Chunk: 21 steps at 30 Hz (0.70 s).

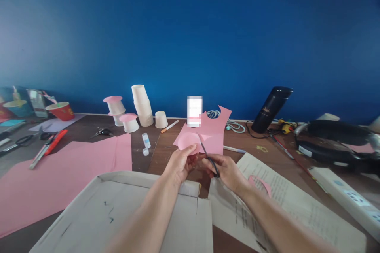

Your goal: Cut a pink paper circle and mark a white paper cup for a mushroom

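Pinched between the thumb and fingers of my left hand (181, 163) is a sheet of pink paper (215, 130). Its upper edge has rounded cut-outs, and a curved, partly cut piece lies by my thumb. My right hand (228, 169) is closed around the dark handles of scissors (212, 163). The narrow blades point up and left and meet the paper just right of my left thumb. Some of the fingers of both hands are hidden from view.
White paper cups (144, 110) stand near the wall, some topped with pink discs (128, 117). Larger pink sheets (80, 166) and a red utility knife (56, 142) lie left. White cardboard (133, 213) is in front; printed pages (285, 189), a black bottle (270, 110) and a power strip (347, 193) are right.
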### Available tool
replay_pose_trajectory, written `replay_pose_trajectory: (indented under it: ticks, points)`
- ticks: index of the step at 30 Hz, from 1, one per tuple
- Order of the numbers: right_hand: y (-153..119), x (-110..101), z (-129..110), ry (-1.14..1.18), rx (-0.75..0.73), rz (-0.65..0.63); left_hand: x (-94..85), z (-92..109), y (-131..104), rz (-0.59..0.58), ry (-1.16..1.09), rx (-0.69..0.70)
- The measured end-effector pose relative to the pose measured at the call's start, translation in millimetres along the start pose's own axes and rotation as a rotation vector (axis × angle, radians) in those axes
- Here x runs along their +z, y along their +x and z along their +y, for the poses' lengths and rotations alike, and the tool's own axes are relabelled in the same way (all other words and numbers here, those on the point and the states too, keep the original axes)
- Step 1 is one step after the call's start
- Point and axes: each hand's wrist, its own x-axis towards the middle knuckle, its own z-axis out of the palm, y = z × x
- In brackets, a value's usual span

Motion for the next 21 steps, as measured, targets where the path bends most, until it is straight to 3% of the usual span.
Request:
replay_pose_trajectory:
  ticks: [21]
  points:
    - [0.4, 1.8, -1.9, 0.002, 0.017, 0.016, 0.7, 1.1, -0.1, 0.025, -0.004, 0.020]
